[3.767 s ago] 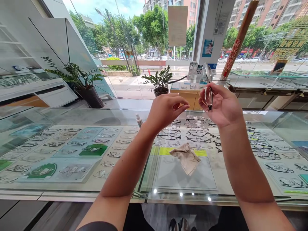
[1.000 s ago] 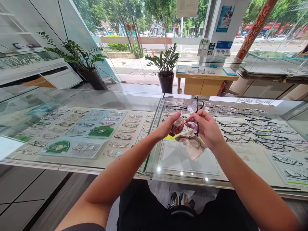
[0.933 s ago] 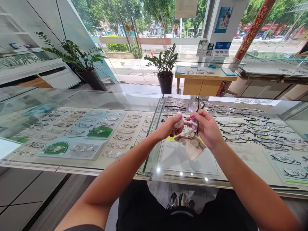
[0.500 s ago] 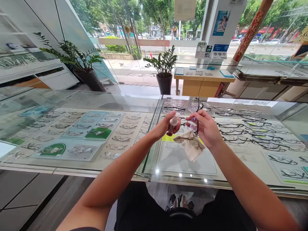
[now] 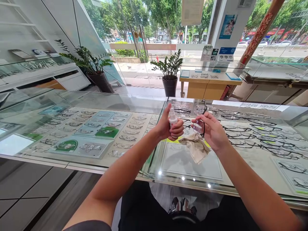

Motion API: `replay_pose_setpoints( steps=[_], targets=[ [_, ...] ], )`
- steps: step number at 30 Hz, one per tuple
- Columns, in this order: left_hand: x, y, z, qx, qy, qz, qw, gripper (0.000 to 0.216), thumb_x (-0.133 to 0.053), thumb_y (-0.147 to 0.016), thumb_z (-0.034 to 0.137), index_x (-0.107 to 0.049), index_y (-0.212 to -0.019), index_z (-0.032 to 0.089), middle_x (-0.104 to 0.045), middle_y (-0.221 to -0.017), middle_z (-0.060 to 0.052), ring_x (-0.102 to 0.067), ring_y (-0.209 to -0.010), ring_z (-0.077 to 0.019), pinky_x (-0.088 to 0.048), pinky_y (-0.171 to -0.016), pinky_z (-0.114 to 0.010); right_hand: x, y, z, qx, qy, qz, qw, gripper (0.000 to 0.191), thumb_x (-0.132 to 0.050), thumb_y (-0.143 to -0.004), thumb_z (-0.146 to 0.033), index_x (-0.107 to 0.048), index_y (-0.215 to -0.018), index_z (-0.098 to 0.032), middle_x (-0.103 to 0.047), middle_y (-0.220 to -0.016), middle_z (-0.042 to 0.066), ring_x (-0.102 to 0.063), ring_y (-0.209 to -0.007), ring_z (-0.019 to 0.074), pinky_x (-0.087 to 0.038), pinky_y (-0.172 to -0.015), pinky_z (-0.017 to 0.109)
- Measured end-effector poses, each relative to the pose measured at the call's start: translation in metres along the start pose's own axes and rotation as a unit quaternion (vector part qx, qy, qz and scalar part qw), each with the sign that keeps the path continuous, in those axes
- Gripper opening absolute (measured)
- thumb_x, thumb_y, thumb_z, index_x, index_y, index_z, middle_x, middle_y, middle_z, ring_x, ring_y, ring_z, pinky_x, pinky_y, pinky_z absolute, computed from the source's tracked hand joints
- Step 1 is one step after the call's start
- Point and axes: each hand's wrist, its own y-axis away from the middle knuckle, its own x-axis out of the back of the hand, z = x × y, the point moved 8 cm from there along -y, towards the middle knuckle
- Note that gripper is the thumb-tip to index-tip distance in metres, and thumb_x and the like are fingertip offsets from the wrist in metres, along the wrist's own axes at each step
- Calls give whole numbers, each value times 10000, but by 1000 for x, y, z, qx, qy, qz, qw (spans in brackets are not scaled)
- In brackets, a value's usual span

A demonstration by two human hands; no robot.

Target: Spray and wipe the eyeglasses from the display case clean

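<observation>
A small white spray bottle stands upright in my left hand. My fingers wrap round its body, and my thumb points up beside the nozzle. To the right, my right hand pinches a pair of dark-framed eyeglasses above the counter, one lens facing left and showing a purplish tint. Below and between my hands, a crumpled beige cloth lies on the glass counter. Part of the eyeglasses is hidden behind my right fingers.
Rows of eyeglasses fill the display under the glass on the right. More frames lie in the left case, some on a green card. Past the counter stand a potted plant and a wooden display table.
The spray bottle has gone from tilted to upright, and my left thumb has moved off its top to the side. The eyeglasses stay in my right hand. The whole view has shifted slightly.
</observation>
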Motion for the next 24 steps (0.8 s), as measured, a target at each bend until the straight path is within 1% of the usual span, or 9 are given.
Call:
replay_pose_setpoints(
  steps=[3,7,12,14,19,22,24],
  targets=[
    [2,0,0,0,11,0,1000,884,-416,-717,1079,-421,-501,222,-233,-430,36,-269,-401,-113,-167,-330,-231,1,-1,1,-2,7,0,1000,331,-955,-769,-371,-657,-762,-226,-775,-845,7,-761,-872,159,-682,-812,282],
    [6,-2,0,-11,1,23,1000,883,-449,-704,1078,-434,-518,215,-258,-438,39,-267,-404,-105,-179,-334,-223,0,-1,0,3,10,2,1000,346,-967,-747,-378,-656,-758,-227,-766,-832,-8,-763,-870,160,-683,-817,289],
    [8,-2,0,-33,-17,33,999,855,-497,-730,1044,-415,-549,212,-261,-446,53,-242,-411,-94,-194,-339,-204,-2,0,0,-5,1,1,1000,343,-979,-726,-371,-666,-750,-232,-772,-842,-18,-774,-863,164,-670,-748,265],
    [9,-1,1,-41,-26,37,998,838,-528,-750,1018,-404,-559,211,-260,-455,57,-241,-417,-91,-203,-343,-196,-2,0,-1,-5,0,1,1000,338,-974,-734,-365,-664,-748,-232,-768,-840,-19,-772,-861,162,-670,-749,265],
    [7,1,4,-47,-47,51,996,764,-654,-808,894,-414,-585,205,-292,-476,60,-265,-430,-87,-230,-352,-178,-3,1,-1,0,0,1,1000,324,-961,-754,-352,-660,-768,-232,-755,-842,-24,-770,-887,163,-684,-821,298],
    [9,4,7,-54,-68,92,992,698,-765,-812,759,-394,-599,208,-289,-479,70,-271,-426,-81,-223,-354,-168,-3,1,-1,0,-2,-1,1000,319,-961,-754,-349,-663,-776,-238,-753,-844,-29,-769,-897,161,-683,-827,297],
    [12,6,11,-65,-81,128,986,654,-786,-826,669,-373,-602,213,-280,-478,74,-269,-423,-80,-219,-357,-166,-4,1,-1,-2,-2,-1,1000,325,-965,-746,-352,-661,-771,-238,-757,-840,-28,-765,-876,158,-683,-819,294]
  ],
)
